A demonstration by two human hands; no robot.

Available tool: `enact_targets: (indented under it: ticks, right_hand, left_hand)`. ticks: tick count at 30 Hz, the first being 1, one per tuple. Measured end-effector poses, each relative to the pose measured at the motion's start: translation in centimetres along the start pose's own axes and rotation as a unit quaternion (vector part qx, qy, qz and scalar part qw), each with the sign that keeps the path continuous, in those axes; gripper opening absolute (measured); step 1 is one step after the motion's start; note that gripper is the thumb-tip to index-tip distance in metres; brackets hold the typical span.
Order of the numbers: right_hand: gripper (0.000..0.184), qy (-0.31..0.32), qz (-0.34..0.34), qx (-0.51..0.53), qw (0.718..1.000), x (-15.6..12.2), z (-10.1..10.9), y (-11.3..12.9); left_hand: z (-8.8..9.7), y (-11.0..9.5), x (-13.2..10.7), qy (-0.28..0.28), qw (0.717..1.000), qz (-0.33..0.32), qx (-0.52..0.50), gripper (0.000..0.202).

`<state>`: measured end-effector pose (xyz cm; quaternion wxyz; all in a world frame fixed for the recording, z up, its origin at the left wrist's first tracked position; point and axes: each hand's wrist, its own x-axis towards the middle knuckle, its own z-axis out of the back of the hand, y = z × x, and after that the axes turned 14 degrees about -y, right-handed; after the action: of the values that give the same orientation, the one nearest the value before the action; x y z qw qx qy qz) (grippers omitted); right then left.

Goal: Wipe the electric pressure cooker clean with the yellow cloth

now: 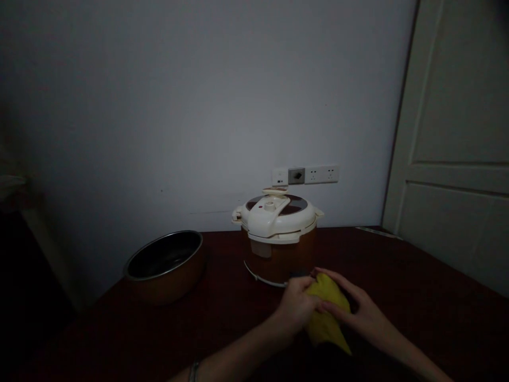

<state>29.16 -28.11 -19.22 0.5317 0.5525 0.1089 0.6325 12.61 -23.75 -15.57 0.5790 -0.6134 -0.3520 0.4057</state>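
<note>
A yellow cloth (326, 331) is held between my two hands, in front of the pressure cooker. My left hand (296, 306) is closed round its left side. On the right, my right hand (360, 307) pinches the cloth with the thumb across the front and the fingers along its upper edge. Just behind them stands an electric pressure cooker (274, 239) with a cream lid on top and a brown body. The hands cover the lower right part of the cooker.
A brown inner pot (167, 270) with a metal rim and dark inside sits at the left of the dark red table (222, 329). Wall sockets (321, 174) are behind the cooker. A pale door (457, 138) stands at the right.
</note>
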Motion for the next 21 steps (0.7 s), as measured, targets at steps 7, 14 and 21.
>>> enact_targets:
  ticks: [7, 14, 21]
  right_hand:
    - [0.029, -0.016, -0.059, 0.002, 0.998, 2.4, 2.0, 1.7]
    - [0.034, -0.337, -0.070, -0.075, 0.936, 7.9, 4.2, -2.8]
    - [0.060, -0.326, -0.013, -0.061, 0.943, 11.5, -1.6, -4.9]
  left_hand:
    - [5.9, -6.9, -0.8, 0.142, 0.913, -0.219, 0.313, 0.040]
    - [12.6, -10.5, 2.0, -0.143, 0.913, -0.253, 0.288, 0.042]
    - [13.8, -8.9, 5.5, -0.370, 0.736, -0.254, 0.507, 0.048]
